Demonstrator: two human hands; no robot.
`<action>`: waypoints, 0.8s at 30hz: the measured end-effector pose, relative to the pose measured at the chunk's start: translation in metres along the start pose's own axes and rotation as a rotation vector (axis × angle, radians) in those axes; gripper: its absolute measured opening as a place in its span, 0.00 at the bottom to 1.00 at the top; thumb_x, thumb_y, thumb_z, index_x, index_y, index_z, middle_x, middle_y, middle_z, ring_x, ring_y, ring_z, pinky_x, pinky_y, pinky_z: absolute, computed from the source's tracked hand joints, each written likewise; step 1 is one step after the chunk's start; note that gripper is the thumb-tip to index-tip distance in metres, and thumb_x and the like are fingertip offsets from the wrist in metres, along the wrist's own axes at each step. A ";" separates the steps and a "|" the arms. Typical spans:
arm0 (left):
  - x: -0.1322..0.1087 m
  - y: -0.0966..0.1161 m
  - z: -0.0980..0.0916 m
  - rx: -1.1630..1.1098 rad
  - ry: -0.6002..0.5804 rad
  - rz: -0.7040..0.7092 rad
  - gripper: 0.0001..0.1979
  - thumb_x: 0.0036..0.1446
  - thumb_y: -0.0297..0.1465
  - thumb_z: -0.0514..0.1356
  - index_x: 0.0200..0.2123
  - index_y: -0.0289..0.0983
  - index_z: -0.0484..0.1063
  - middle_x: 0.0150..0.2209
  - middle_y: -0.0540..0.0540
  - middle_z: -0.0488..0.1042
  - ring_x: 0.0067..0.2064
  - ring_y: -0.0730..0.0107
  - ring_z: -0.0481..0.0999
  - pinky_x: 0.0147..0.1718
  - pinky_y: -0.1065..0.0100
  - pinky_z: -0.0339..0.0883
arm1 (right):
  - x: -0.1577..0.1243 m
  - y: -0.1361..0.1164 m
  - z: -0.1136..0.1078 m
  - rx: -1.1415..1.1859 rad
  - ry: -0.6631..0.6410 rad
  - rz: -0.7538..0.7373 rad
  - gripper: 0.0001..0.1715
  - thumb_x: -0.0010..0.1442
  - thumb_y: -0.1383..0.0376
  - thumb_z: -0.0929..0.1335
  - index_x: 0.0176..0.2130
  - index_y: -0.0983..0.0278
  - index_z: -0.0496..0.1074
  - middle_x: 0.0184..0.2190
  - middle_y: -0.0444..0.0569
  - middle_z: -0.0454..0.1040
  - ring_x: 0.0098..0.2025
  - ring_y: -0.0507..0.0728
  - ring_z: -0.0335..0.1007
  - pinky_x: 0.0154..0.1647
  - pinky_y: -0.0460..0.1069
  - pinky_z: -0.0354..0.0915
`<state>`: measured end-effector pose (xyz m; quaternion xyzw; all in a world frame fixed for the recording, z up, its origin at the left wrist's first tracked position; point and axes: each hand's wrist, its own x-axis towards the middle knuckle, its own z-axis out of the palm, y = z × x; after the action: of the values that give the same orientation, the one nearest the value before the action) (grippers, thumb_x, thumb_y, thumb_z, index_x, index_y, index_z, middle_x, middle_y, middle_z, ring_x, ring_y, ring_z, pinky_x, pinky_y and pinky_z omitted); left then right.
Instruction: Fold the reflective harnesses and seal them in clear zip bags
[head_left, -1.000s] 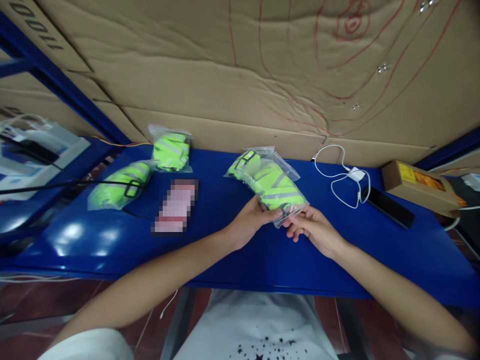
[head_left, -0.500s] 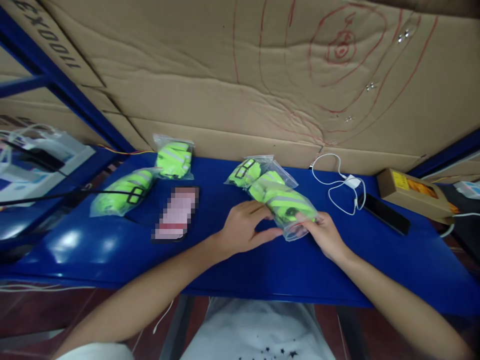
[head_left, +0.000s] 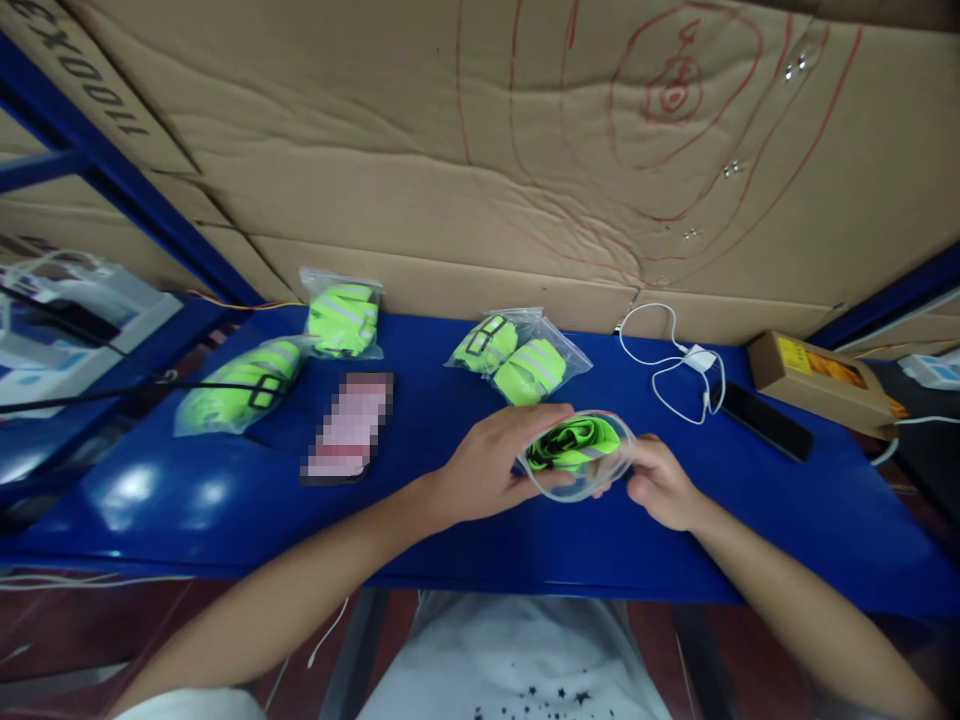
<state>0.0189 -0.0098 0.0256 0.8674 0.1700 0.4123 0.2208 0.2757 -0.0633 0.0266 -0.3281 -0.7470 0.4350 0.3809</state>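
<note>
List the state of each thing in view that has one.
Held bag: mouth open, filled
Left hand: gripping that bag
Right hand: fingers at its rim
Left rear bag: filled, seal unclear
Left front bag: filled, seal unclear
Middle left bag: filled, seal unclear
Middle right bag: filled, seal unclear
Left phone: screen lit, content blurred
Right phone: screen dark
White cable: loosely looped

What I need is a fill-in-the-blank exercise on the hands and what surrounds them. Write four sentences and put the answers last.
1. The left hand grips a clear bag, whose mouth is ____.
2. The phone with the pixelated screen lies nearer to the person's ____ hand.
3. The charger near the dark phone is coloured ____.
4. The curved lines drawn on the cardboard are coloured ____.

Missing words: open; left; white; red.
</note>
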 end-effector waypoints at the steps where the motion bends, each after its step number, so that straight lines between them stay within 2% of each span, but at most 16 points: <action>1: 0.000 0.005 -0.002 -0.106 0.029 -0.072 0.32 0.60 0.35 0.68 0.65 0.42 0.62 0.59 0.38 0.75 0.59 0.56 0.77 0.59 0.56 0.70 | -0.003 -0.003 -0.001 -0.056 0.065 -0.089 0.24 0.66 0.45 0.67 0.37 0.61 0.76 0.28 0.48 0.78 0.30 0.55 0.74 0.33 0.50 0.69; 4: 0.002 0.018 -0.003 -0.464 0.077 -0.275 0.25 0.60 0.34 0.68 0.59 0.40 0.69 0.55 0.40 0.78 0.55 0.57 0.79 0.55 0.60 0.72 | -0.009 -0.010 -0.001 -0.156 0.367 -0.242 0.17 0.62 0.51 0.74 0.41 0.60 0.73 0.29 0.45 0.72 0.31 0.54 0.69 0.34 0.49 0.66; 6: 0.002 0.021 0.002 -0.697 0.077 -0.404 0.23 0.59 0.34 0.69 0.57 0.40 0.70 0.51 0.42 0.80 0.53 0.59 0.80 0.52 0.62 0.72 | -0.008 -0.012 0.000 -0.160 0.477 -0.226 0.24 0.57 0.53 0.78 0.47 0.58 0.71 0.35 0.47 0.72 0.36 0.56 0.70 0.39 0.51 0.67; 8: 0.002 0.020 0.010 -0.886 0.098 -0.544 0.24 0.56 0.35 0.71 0.54 0.40 0.70 0.48 0.43 0.80 0.50 0.60 0.80 0.47 0.64 0.73 | -0.004 -0.010 0.001 -0.137 0.450 -0.119 0.27 0.55 0.54 0.79 0.50 0.57 0.72 0.39 0.47 0.74 0.38 0.56 0.71 0.41 0.51 0.68; 11: 0.004 0.012 0.017 -1.034 0.118 -0.745 0.28 0.49 0.34 0.76 0.51 0.39 0.71 0.47 0.45 0.80 0.46 0.63 0.80 0.42 0.67 0.73 | 0.004 -0.005 0.000 -0.047 0.379 0.100 0.13 0.61 0.57 0.76 0.43 0.58 0.76 0.31 0.44 0.76 0.31 0.52 0.71 0.33 0.47 0.67; 13: 0.006 0.007 0.017 -1.045 0.083 -0.831 0.27 0.47 0.35 0.76 0.50 0.37 0.75 0.47 0.44 0.81 0.45 0.63 0.80 0.45 0.66 0.71 | 0.008 -0.002 -0.002 0.029 0.381 0.201 0.09 0.63 0.57 0.75 0.40 0.60 0.78 0.26 0.43 0.76 0.27 0.51 0.70 0.29 0.46 0.65; 16: 0.010 0.002 0.012 -0.997 0.043 -0.894 0.22 0.51 0.39 0.74 0.47 0.34 0.80 0.46 0.41 0.82 0.47 0.61 0.80 0.49 0.65 0.69 | 0.012 0.002 -0.006 0.147 0.353 0.301 0.13 0.60 0.56 0.76 0.40 0.62 0.80 0.24 0.44 0.78 0.26 0.51 0.72 0.30 0.47 0.68; 20: 0.011 0.000 0.009 -0.959 0.121 -0.943 0.24 0.53 0.45 0.72 0.47 0.33 0.81 0.47 0.40 0.82 0.48 0.60 0.80 0.48 0.66 0.69 | 0.014 0.004 -0.010 0.243 0.311 0.405 0.15 0.58 0.55 0.77 0.36 0.64 0.78 0.26 0.46 0.80 0.26 0.51 0.73 0.29 0.47 0.69; 24: 0.010 -0.001 0.011 -1.021 0.172 -0.949 0.27 0.56 0.48 0.69 0.49 0.33 0.80 0.45 0.39 0.83 0.48 0.57 0.81 0.45 0.66 0.72 | 0.013 0.003 -0.012 0.256 0.318 0.422 0.16 0.58 0.54 0.77 0.34 0.64 0.77 0.27 0.47 0.80 0.27 0.51 0.74 0.30 0.46 0.70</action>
<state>0.0339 -0.0065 0.0254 0.4517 0.3320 0.3669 0.7424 0.2796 -0.0463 0.0312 -0.4896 -0.5323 0.5383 0.4327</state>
